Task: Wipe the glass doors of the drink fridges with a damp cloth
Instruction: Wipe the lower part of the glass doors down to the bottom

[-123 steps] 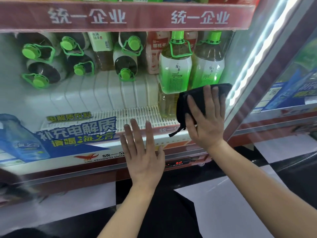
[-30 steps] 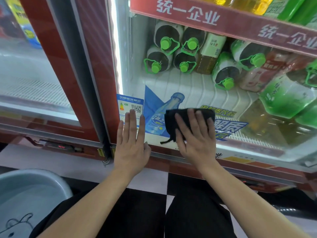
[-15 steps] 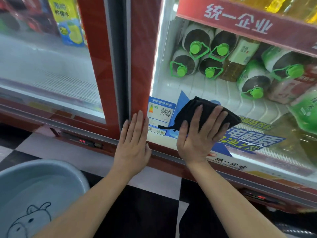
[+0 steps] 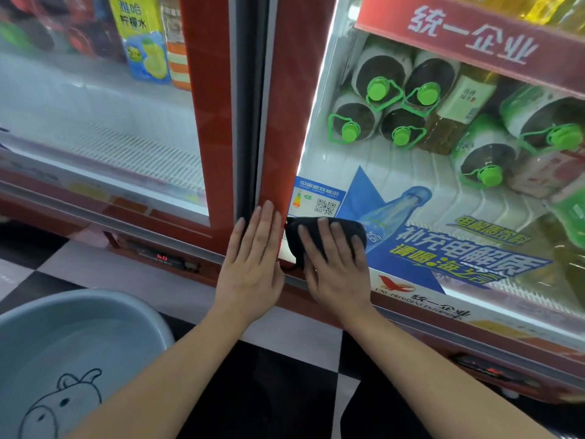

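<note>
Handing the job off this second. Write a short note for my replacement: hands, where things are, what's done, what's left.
Left hand: flat on the red door frame, holding nothing.
Right hand: straight fingers press the black cloth on the right fridge's glass door, bottom left corner.
Grey-blue plastic basin: on the floor, left.
Done: wiping underway here; how much, cannot tell.
Left: rest of this door, probably the left fridge's glass door.
</note>
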A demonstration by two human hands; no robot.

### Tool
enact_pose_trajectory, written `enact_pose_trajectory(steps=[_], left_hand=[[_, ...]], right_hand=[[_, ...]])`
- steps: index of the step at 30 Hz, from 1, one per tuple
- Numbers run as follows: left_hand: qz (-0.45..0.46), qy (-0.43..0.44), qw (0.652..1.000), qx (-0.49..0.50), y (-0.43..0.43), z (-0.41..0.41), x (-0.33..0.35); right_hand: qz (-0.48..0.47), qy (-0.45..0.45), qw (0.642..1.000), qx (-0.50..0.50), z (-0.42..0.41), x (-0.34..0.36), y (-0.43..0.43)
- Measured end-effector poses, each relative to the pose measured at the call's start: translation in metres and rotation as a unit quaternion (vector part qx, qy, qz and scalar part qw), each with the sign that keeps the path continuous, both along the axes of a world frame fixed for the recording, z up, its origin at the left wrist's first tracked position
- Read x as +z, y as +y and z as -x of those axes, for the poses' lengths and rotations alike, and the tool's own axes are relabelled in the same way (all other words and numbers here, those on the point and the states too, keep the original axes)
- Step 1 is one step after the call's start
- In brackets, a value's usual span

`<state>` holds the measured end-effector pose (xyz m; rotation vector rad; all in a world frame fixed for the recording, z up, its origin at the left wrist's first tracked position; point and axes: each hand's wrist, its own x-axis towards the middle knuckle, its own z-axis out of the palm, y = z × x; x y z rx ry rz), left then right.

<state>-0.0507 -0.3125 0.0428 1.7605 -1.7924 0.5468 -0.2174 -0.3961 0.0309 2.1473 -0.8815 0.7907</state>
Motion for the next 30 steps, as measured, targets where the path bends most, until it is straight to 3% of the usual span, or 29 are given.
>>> enact_pose_trajectory(steps=[5,16,26,30], left_hand=[[0.045,0.028,0.998,0.036,0.009,-0.005,0.006],[0.043,0.006,0.996,-0.074,-0.011,0.006,0.004],[0.196,0.131,0.972,0.003,-0.045,0.053,0.006],[0.249,0.127,0.960,0.005,-0.059,0.060,0.006]], right_hand=[[-0.016,-0.021,0.999,0.018,-0.033,0.030,0.006],[-0.126,-0.077,0.980,0.131,-0.033,0.062,0.023],[-0.063,-0.033,0.994,0.083,0.042,0.060,0.029],[-0.044,-0.034,0.997,0.056,0.065,0.057,0.033]])
